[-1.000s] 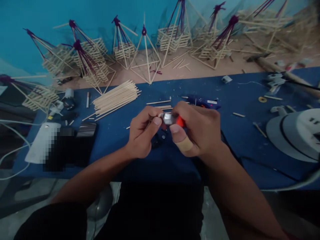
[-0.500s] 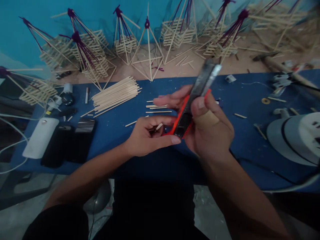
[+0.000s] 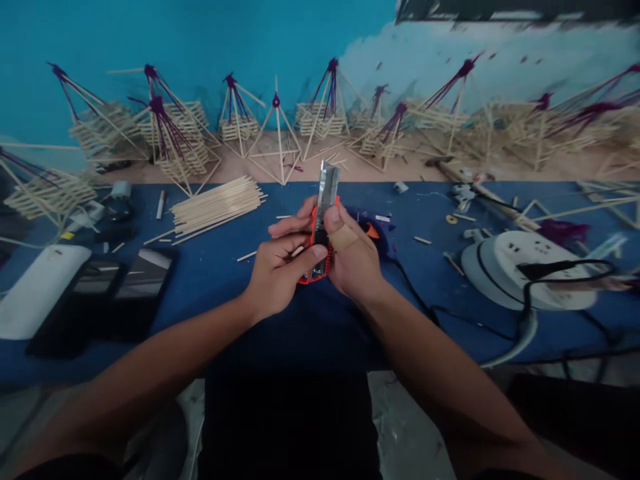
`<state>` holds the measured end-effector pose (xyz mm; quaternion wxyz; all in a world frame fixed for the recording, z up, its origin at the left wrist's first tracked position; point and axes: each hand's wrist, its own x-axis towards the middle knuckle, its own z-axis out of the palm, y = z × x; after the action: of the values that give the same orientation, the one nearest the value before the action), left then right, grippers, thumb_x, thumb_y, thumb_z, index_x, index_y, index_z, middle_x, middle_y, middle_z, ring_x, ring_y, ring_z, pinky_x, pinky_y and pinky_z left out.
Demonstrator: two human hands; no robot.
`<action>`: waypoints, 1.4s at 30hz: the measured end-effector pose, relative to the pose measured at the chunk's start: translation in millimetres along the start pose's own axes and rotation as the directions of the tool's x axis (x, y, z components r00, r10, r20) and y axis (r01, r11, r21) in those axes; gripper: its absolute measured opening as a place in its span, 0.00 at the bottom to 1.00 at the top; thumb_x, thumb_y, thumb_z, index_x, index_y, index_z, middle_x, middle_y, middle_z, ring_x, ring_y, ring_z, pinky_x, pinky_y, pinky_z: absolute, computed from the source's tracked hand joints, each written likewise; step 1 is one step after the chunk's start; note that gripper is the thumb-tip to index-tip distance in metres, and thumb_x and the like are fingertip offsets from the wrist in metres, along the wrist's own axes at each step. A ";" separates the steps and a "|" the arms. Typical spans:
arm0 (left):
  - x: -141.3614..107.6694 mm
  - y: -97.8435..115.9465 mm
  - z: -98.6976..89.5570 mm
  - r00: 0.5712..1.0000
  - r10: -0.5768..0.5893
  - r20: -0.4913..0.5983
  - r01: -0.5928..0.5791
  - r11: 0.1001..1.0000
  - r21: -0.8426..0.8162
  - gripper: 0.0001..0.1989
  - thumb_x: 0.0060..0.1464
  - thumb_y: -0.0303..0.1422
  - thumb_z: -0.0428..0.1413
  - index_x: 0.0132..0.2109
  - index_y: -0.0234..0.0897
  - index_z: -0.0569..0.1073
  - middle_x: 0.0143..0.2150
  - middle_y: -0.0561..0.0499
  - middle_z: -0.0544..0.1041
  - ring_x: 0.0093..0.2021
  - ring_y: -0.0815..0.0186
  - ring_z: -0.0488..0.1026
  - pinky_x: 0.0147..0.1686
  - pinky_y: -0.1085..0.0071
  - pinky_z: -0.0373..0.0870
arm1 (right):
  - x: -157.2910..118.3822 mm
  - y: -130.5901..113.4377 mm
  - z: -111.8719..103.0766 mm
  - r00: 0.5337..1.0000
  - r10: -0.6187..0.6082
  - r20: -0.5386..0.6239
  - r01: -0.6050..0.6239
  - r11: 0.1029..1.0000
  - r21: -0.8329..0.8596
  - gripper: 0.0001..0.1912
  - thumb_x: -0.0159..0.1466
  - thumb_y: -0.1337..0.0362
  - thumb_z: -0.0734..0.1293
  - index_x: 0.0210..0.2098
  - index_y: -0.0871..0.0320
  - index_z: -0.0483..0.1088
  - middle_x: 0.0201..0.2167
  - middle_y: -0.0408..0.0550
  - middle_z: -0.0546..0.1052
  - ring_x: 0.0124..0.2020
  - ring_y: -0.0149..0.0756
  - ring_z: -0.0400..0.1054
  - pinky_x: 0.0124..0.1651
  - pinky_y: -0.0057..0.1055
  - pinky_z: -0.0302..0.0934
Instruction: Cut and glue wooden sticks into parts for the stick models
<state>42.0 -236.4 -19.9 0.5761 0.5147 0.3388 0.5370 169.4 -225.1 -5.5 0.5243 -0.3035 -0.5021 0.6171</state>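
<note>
My right hand (image 3: 357, 260) is closed around a red and black utility knife (image 3: 320, 230), a bandage-like strip on its thumb. The wide metal blade end points up and away from me. My left hand (image 3: 273, 277) meets it from the other side, its thumb pressed on the knife's lower part and its fingers curled behind. A pale stick end (image 3: 298, 251) shows between the left fingers, mostly hidden. Beyond the left hand lies a bundle of thin wooden sticks (image 3: 217, 210) on the blue table cover (image 3: 300, 333).
Stick frames with purple cord tops (image 3: 157, 105) line the back by the wall. A blue glue gun (image 3: 384, 241) with a cable lies right of my hands. Farther right is a white cable reel (image 3: 493, 273). Phones (image 3: 145, 273) and a white device (image 3: 43, 287) lie left.
My view has shifted right and up. Both hands, still together on the knife, appear farther left in view, and the knife is now more upright. The glue gun has come into sight.
</note>
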 end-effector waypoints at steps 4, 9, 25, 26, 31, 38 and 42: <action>2.0 -1.7 -0.3 1.000 0.025 0.009 -0.024 1.000 -0.019 0.29 0.49 0.58 0.77 0.27 0.37 0.79 0.23 0.56 0.70 0.25 0.72 0.61 0.30 0.71 0.68 | -1.8 1.4 -3.6 1.000 -0.012 0.009 0.013 0.999 -0.036 0.28 0.72 0.30 0.68 0.48 0.48 0.72 0.48 0.49 0.88 0.62 0.49 0.82 0.65 0.51 0.79; 4.0 -4.3 0.8 0.998 0.062 0.006 -0.062 0.998 -0.002 0.33 0.49 0.61 0.76 0.23 0.37 0.75 0.23 0.57 0.68 0.26 0.72 0.61 0.31 0.71 0.67 | -3.4 -1.5 -0.2 0.999 -0.042 0.006 0.042 0.999 -0.033 0.28 0.72 0.31 0.69 0.48 0.49 0.71 0.46 0.49 0.88 0.60 0.50 0.84 0.66 0.54 0.79; 14.2 -2.2 -12.5 0.959 0.264 -0.100 -0.259 0.964 0.059 0.30 0.68 0.64 0.59 0.43 0.39 0.83 0.32 0.50 0.78 0.29 0.67 0.68 0.28 0.69 0.64 | 4.9 -13.8 -21.6 0.882 -0.447 -0.151 0.433 0.894 -0.118 0.14 0.71 0.48 0.76 0.46 0.50 0.76 0.35 0.42 0.80 0.31 0.34 0.73 0.33 0.33 0.67; 14.9 -0.6 -14.4 0.952 0.286 -0.113 -0.281 0.958 0.062 0.29 0.69 0.62 0.59 0.44 0.40 0.83 0.31 0.50 0.78 0.27 0.67 0.67 0.28 0.69 0.63 | 4.8 -16.8 -24.1 0.869 -0.477 -0.133 0.457 0.875 -0.158 0.12 0.72 0.50 0.75 0.46 0.51 0.77 0.34 0.41 0.78 0.29 0.32 0.69 0.31 0.32 0.62; 14.9 7.2 -18.3 0.906 0.413 -0.097 -0.404 0.910 0.093 0.21 0.70 0.56 0.63 0.42 0.42 0.79 0.28 0.54 0.76 0.29 0.67 0.73 0.35 0.68 0.71 | -4.6 -25.2 -26.2 0.752 -0.645 0.135 0.574 0.540 -0.616 0.17 0.77 0.51 0.66 0.36 0.55 0.72 0.27 0.41 0.67 0.28 0.32 0.59 0.35 0.37 0.51; 13.0 6.6 -21.3 0.852 0.523 -0.027 -0.515 0.845 0.144 0.15 0.72 0.47 0.64 0.40 0.43 0.83 0.34 0.52 0.80 0.34 0.65 0.78 0.38 0.64 0.77 | -9.1 -27.0 -25.0 0.692 -0.645 0.325 0.594 0.253 -0.764 0.18 0.75 0.51 0.65 0.32 0.53 0.62 0.24 0.40 0.61 0.25 0.34 0.54 0.34 0.38 0.47; 7.6 10.0 -19.6 0.879 0.474 -0.043 -0.459 0.868 0.191 0.14 0.72 0.47 0.65 0.39 0.45 0.83 0.35 0.51 0.80 0.36 0.62 0.77 0.41 0.60 0.77 | -8.5 -26.9 -25.6 0.691 -0.641 0.335 0.587 0.226 -0.778 0.17 0.72 0.52 0.68 0.31 0.53 0.61 0.24 0.41 0.61 0.26 0.34 0.54 0.34 0.38 0.47</action>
<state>22.3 -225.7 -13.8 0.3665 0.6055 0.2753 0.6506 204.0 -227.0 10.5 0.5201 -0.3110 -0.7951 0.0262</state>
